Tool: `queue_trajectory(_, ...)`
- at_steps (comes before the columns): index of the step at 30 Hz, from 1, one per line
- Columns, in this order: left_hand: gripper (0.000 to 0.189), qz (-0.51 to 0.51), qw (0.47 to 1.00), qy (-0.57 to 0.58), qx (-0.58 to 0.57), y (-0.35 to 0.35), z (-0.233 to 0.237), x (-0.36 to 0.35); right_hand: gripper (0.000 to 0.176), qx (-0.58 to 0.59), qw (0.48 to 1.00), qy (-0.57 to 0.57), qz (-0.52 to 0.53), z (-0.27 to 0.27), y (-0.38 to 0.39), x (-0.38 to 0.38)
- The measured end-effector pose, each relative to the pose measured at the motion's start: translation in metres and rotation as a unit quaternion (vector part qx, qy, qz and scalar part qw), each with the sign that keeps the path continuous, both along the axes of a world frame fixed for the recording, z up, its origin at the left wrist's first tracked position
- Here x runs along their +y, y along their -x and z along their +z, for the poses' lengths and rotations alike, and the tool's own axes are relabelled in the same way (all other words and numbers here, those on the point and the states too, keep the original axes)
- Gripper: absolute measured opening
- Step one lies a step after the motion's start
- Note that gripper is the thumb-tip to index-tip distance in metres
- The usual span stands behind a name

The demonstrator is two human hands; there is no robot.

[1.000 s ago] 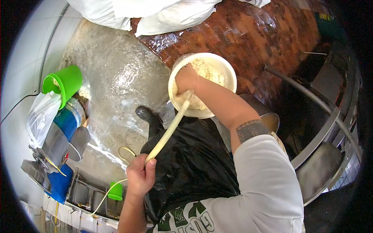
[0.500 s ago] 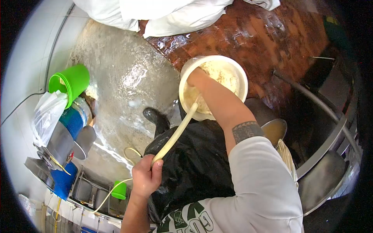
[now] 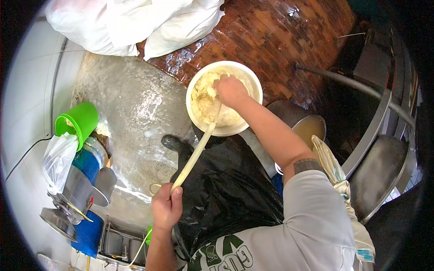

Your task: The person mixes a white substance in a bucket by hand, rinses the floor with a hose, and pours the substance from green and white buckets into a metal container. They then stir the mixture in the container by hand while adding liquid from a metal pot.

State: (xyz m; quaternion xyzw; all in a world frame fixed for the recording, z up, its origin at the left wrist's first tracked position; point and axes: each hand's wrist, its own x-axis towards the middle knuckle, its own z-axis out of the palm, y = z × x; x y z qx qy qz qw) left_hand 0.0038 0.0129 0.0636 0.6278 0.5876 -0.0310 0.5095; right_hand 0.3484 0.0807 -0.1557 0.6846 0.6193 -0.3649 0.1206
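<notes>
My left hand (image 3: 166,207) is wrapped round a cream-coloured hose (image 3: 194,159), low in front of my black apron. The hose slants up to a white bucket (image 3: 226,63), and a thin stream of water runs from its end. Inside the bucket lies a pale, lumpy, dough-like mass (image 3: 202,92) with cloudy liquid around it. My right hand (image 3: 231,90) is in the bucket, its fingers curled on a clump of this mass. The fingertips are partly hidden by the clump.
White sacks (image 3: 126,27) lie beyond the bucket on brown wet flooring (image 3: 257,36). At left, a tipped green bucket (image 3: 77,119) stands among metal pots and blue containers. A metal bar (image 3: 348,81) crosses on the right. Wet concrete (image 3: 131,99) surrounds my boot (image 3: 174,144).
My right hand has come up from deep in the bucket and now shows, closed on a pale clump. The view has shifted, so the bucket appears farther left. My left hand still holds the hose.
</notes>
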Motion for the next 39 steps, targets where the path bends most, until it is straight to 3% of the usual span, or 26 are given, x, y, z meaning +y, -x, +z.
queue_trajectory(2, 0.025, -0.004, 1.000, 0.004, 0.005, -0.002, 0.003, 0.002, 0.039, -0.017, 1.000, -0.005, -0.013, -0.007, 0.006, -0.002)
queue_trajectory(4, 0.024, -0.003, 1.000, 0.009, 0.007, -0.004, 0.003, 0.003, 0.061, -0.149, 0.976, -0.156, -0.001, -0.035, 0.022, -0.002)
queue_trajectory(5, 0.024, 0.001, 1.000, 0.016, 0.009, -0.005, 0.002, 0.004, 0.061, -0.147, 0.977, -0.155, -0.003, -0.044, 0.026, 0.004)
queue_trajectory(7, 0.024, 0.002, 1.000, 0.012, 0.007, -0.005, -0.003, 0.003, 0.083, -0.044, 0.996, 0.084, -0.001, -0.047, 0.034, 0.030)
queue_trajectory(8, 0.024, 0.005, 1.000, 0.008, 0.005, -0.004, -0.006, 0.002, 0.067, -0.060, 0.989, 0.133, 0.016, -0.048, 0.040, 0.040)
queue_trajectory(9, 0.024, 0.006, 1.000, 0.006, 0.009, -0.004, -0.011, 0.001, 0.067, -0.057, 0.990, 0.130, 0.017, -0.069, 0.043, 0.041)
queue_trajectory(11, 0.031, 0.009, 1.000, -0.022, -0.009, -0.005, -0.020, -0.001, 0.049, -0.042, 0.983, 0.173, 0.050, -0.121, 0.047, 0.042)
queue_trajectory(14, 0.028, 0.001, 0.999, 0.013, 0.031, -0.005, -0.016, 0.004, 0.043, -0.002, 0.979, 0.200, 0.039, -0.124, 0.044, 0.044)
queue_trajectory(18, 0.029, -0.002, 1.000, 0.012, 0.025, 0.001, -0.009, 0.003, 0.043, 0.003, 0.976, 0.210, 0.054, -0.069, 0.048, 0.026)
queue_trajectory(20, 0.029, -0.009, 0.999, 0.020, 0.027, 0.005, -0.004, 0.003, 0.058, -0.031, 0.996, 0.075, 0.046, -0.038, 0.049, 0.004)
queue_trajectory(21, 0.029, -0.009, 0.999, 0.018, 0.025, 0.006, -0.002, 0.002, 0.058, -0.033, 0.996, 0.073, 0.046, -0.022, 0.048, -0.010)
queue_trajectory(23, 0.029, -0.031, 0.999, 0.016, 0.018, 0.009, -0.001, 0.001, 0.078, -0.041, 0.998, -0.010, -0.044, 0.006, 0.048, -0.042)
queue_trajectory(26, 0.029, -0.036, 0.999, 0.034, 0.006, 0.016, -0.004, -0.005, 0.093, -0.061, 0.991, -0.006, -0.120, 0.003, 0.059, -0.070)
queue_trajectory(27, 0.029, -0.037, 0.999, 0.030, 0.005, 0.015, -0.002, -0.005, 0.093, -0.062, 0.991, -0.009, -0.122, -0.001, 0.059, -0.067)
queue_trajectory(29, 0.032, -0.050, 0.998, 0.033, 0.007, 0.012, -0.002, -0.005, 0.088, -0.042, 0.981, 0.091, -0.167, -0.016, 0.059, -0.060)
queue_trajectory(30, 0.032, -0.052, 0.998, 0.032, 0.011, 0.012, -0.004, -0.006, 0.076, -0.056, 0.981, 0.062, -0.177, -0.016, 0.060, -0.057)
queue_trajectory(31, 0.032, -0.059, 0.998, 0.022, 0.004, 0.012, -0.007, -0.006, 0.076, -0.053, 0.981, 0.062, -0.178, -0.032, 0.059, -0.054)
queue_trajectory(33, 0.032, -0.069, 0.997, 0.017, -0.002, 0.012, -0.014, -0.008, 0.052, -0.070, 0.988, 0.128, 0.046, -0.086, 0.054, -0.054)
queue_trajectory(34, 0.032, -0.075, 0.997, 0.016, -0.001, 0.012, -0.018, -0.008, 0.052, -0.068, 0.988, 0.130, 0.046, -0.111, 0.052, -0.057)
queue_trajectory(36, 0.032, -0.081, 0.997, 0.019, 0.004, 0.013, -0.026, -0.009, 0.038, -0.024, 0.972, 0.214, -0.095, -0.164, 0.050, -0.066)
queue_trajectory(39, 0.032, -0.079, 0.997, 0.008, 0.001, 0.013, -0.030, -0.010, 0.037, 0.045, 0.945, 0.315, -0.074, -0.269, 0.034, -0.065)
